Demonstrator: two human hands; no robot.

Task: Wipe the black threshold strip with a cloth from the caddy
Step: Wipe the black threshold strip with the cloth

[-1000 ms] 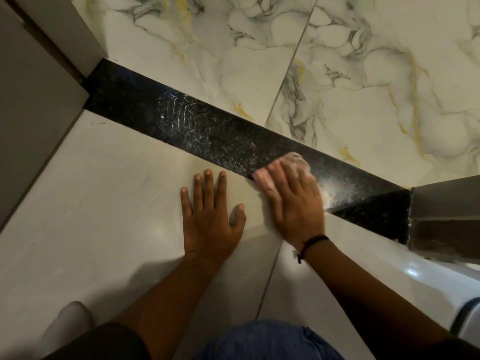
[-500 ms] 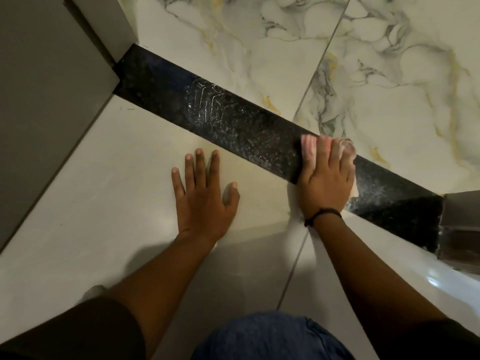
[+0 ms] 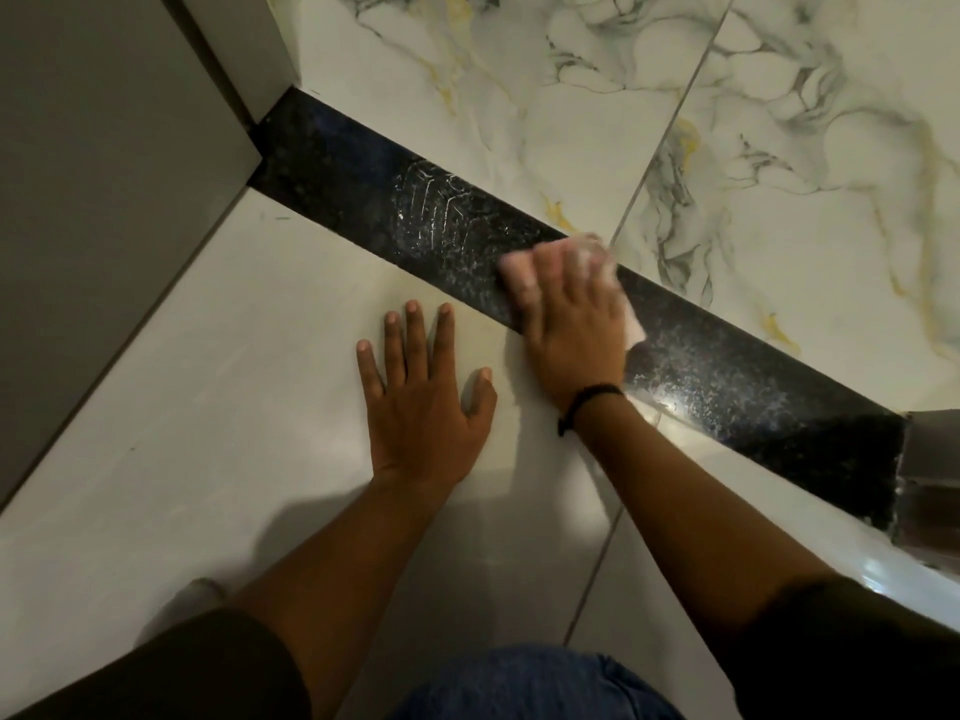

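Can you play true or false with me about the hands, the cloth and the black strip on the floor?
1. The right hand presses a pink cloth on the black threshold strip. True.
2. The left hand holds a cloth too. False: it lies flat and empty on the plain pale tile.
3. A whitish shoe-print mark shows on the strip. True.
4. The cloth covers that mark. False: the mark lies bare, beside the cloth.
5. The right wrist wears a dark band. True.
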